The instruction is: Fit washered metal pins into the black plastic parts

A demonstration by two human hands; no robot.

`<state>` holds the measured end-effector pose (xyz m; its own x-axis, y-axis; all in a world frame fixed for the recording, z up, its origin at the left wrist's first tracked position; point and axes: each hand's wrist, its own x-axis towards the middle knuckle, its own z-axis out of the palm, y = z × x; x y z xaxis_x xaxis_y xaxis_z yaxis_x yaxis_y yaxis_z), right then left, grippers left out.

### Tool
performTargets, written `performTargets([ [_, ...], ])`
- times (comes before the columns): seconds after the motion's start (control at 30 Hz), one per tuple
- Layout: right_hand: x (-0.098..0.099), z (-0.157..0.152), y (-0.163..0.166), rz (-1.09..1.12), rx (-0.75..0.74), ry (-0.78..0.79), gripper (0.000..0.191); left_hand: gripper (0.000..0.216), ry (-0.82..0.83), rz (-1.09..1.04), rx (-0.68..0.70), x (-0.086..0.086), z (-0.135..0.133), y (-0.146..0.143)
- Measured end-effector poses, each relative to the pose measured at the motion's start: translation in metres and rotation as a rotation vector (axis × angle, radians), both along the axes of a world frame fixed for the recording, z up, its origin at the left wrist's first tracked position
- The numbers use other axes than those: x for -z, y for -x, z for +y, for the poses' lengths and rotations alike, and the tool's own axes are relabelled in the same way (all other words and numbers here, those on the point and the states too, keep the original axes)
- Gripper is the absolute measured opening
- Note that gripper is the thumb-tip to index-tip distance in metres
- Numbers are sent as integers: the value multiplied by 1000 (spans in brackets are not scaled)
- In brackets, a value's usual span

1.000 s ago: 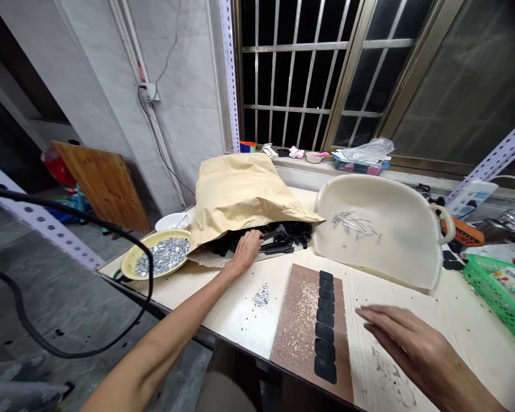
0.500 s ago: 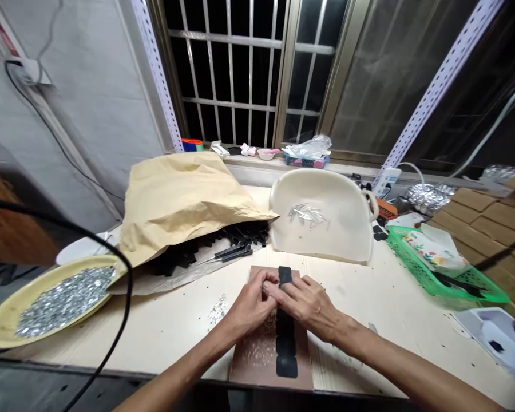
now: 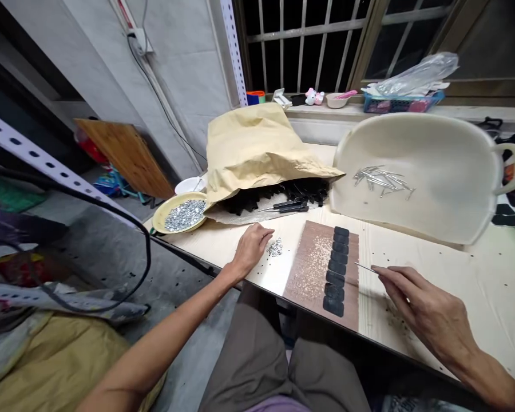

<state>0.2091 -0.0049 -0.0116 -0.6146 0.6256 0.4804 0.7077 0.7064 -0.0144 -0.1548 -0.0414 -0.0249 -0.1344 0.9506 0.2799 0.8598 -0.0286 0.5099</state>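
Observation:
My left hand (image 3: 249, 249) is beside a small pile of tiny silver pieces (image 3: 276, 248) on the table, its fingers drawn together; whatever is between them is too small to make out. In my right hand (image 3: 429, 312) a thin metal pin (image 3: 366, 267) is pinched between thumb and fingers, its tip pointing left. That tip is close to the right edge of a brown board (image 3: 302, 274). Along the board runs a row of black rounded pads (image 3: 337, 267), with pale crumbs scattered to their left.
A white plastic scoop (image 3: 416, 212) with several silver pins stands at the back right. Behind the board, a brown paper bag (image 3: 261, 137) spills black parts, with black-handled tools (image 3: 289, 207) at its mouth. A yellow dish (image 3: 158, 220) of silver pieces sits left, near a hanging black cable (image 3: 148, 257).
My hands have moved apart from over the black pads: the left to the silver pile, the right to the board's right side, where the pin now shows. The view has turned left and down.

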Motion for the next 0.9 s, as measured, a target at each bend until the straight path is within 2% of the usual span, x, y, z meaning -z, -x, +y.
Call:
performTargets([
  [0.13,1,-6,-1,40,-5,16,30,27,73,162,136,12,10,4],
  [0.3,1,-13,-5,59,-71,6,30,29,114,248,306,5,19,8],
  [0.47,4,-19,-6,72,-104,30,31,28,129,225,392,2,20,12],
  [0.63,-2,-24,7,103,-106,16,28,21,138,160,339,3,22,9],
  [0.77,-11,-23,24,141,-51,-18,26,8,91,-47,197,6,24,6],
  [0.83,-16,-23,34,166,-62,1,25,8,73,-102,138,7,23,-1],
  [0.9,-23,-24,45,187,-88,48,25,12,78,-282,74,6,18,-15],
])
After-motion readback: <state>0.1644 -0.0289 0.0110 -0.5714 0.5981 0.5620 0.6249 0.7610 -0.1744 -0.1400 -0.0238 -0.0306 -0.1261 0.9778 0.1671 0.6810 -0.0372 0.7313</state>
